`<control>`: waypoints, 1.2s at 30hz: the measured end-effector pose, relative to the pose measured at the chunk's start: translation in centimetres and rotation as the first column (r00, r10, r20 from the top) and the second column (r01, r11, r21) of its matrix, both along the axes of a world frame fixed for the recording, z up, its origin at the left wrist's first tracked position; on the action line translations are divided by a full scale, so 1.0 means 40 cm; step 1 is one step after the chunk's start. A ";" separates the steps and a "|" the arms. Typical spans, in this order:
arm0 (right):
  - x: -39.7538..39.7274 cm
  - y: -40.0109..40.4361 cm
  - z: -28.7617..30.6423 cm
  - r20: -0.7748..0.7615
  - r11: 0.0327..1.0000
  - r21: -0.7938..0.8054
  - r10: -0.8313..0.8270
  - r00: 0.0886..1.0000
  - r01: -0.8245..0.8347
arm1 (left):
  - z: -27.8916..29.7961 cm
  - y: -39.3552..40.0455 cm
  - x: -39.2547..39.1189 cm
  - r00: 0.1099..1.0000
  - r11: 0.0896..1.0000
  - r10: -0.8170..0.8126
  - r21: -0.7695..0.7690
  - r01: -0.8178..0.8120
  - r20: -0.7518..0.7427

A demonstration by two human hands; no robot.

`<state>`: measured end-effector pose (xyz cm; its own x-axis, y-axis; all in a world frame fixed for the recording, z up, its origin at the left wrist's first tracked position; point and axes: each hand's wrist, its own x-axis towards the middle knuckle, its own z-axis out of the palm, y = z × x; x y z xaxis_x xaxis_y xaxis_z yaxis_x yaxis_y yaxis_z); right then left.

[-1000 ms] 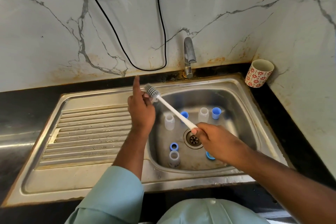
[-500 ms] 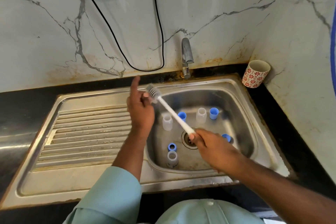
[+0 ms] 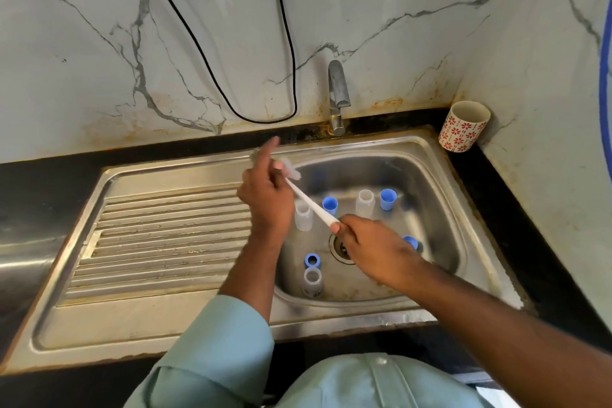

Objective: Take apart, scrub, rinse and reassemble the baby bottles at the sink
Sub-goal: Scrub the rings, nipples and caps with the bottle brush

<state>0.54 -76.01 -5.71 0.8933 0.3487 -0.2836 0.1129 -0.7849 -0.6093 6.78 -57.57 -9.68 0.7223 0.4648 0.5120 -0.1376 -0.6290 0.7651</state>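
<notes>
Right hand (image 3: 371,247) was gripping the brush (image 3: 311,202) handle while my left hand (image 3: 265,195) fingers pinched a small part on its bristles, at 10 o'clock over the sink (image 3: 443,195). Bottles (image 3: 303,215) stood open below, so one sloppy stroke could've toppled them.

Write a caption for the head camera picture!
Right hand holds bottle brush; left hand pinches its bristles.
</notes>
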 end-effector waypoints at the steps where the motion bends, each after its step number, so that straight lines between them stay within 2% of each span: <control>1: -0.016 -0.019 -0.005 0.005 1.000 -0.015 -0.006 1.000 0.007 | 0.008 0.016 0.003 0.996 0.994 0.087 -0.060 -0.086 0.011; 3: -0.048 -0.059 -0.012 0.018 0.999 -0.009 -0.047 0.999 0.047 | 0.022 0.045 0.003 0.980 0.933 0.200 -0.305 -0.191 -0.002; 5: -0.065 -0.077 -0.009 0.031 0.997 0.010 -0.071 0.997 0.070 | 0.025 0.050 0.007 0.967 0.780 0.246 -0.580 -0.236 -0.063; 6: -0.066 -0.071 -0.007 0.056 0.998 0.001 -0.060 0.997 0.060 | 0.027 0.045 0.006 0.963 0.712 0.254 -0.657 -0.248 -0.088; 7: -0.062 -0.058 -0.004 0.081 0.999 -0.014 -0.045 0.996 0.047 | 0.027 0.033 0.004 0.966 0.682 0.241 -0.691 -0.239 -0.097; 9: -0.037 -0.013 -0.005 0.086 0.998 -0.057 0.005 0.996 0.000 | 0.026 -0.005 -0.005 0.987 0.675 0.138 -0.722 -0.150 -0.076; 11: -0.005 0.016 -0.006 0.059 1.000 -0.002 -0.025 0.998 0.025 | 0.031 -0.044 -0.020 0.997 0.715 0.051 -0.695 -0.075 -0.055; 13: 0.004 0.014 0.003 0.095 0.999 0.003 -0.038 0.995 0.038 | 0.036 -0.048 -0.023 0.996 0.702 0.060 -0.707 -0.084 -0.058; 17: -0.047 -0.023 0.000 0.109 0.988 -0.148 0.049 0.993 -0.033 | 0.051 -0.012 -0.004 0.978 0.576 0.177 -0.795 -0.192 -0.108; 20: 0.010 -0.003 -0.021 0.115 0.991 -0.119 -0.043 0.992 0.057 | 0.058 -0.057 -0.009 0.987 0.485 0.102 -0.859 -0.161 -0.128; 22: 0.036 -0.012 -0.026 0.141 0.991 -0.090 -0.083 0.987 0.097 | 0.041 -0.062 -0.006 0.976 0.408 0.112 -0.887 -0.216 -0.187; 25: -0.021 -0.063 -0.037 0.170 0.989 -0.146 0.020 0.985 0.006 | 0.034 -0.028 0.013 0.957 0.258 0.111 -0.922 -0.287 -0.267; 28: -0.022 -0.096 -0.051 0.120 0.972 -0.235 0.032 0.992 -0.003 | 0.051 -0.047 0.014 0.949 0.216 0.022 -0.926 -0.311 -0.314; 30: -0.007 -0.118 -0.062 0.138 0.959 -0.283 0.031 0.990 0.010 | 0.054 -0.055 0.015 0.942 0.153 0.003 -0.931 -0.332 -0.336; 32: -0.020 -0.154 -0.072 0.112 0.959 -0.281 0.001 0.994 0.031 | 0.055 -0.040 0.013 0.956 0.088 -0.070 -0.957 -0.278 -0.284; 33: -0.033 -0.173 -0.076 0.079 0.961 -0.273 -0.022 0.997 0.043 | 0.053 -0.031 0.015 0.960 0.095 -0.091 -0.962 -0.257 -0.266; 34: -0.043 -0.188 -0.073 0.041 0.962 -0.270 -0.031 0.999 0.041 | 0.052 -0.030 0.015 0.958 0.149 -0.072 -0.952 -0.267 -0.279; 36: -0.046 -0.203 -0.081 0.009 0.968 -0.250 -0.030 1.000 0.031 | 0.023 -0.052 0.007 0.921 0.343 -0.081 -0.878 -0.332 -0.380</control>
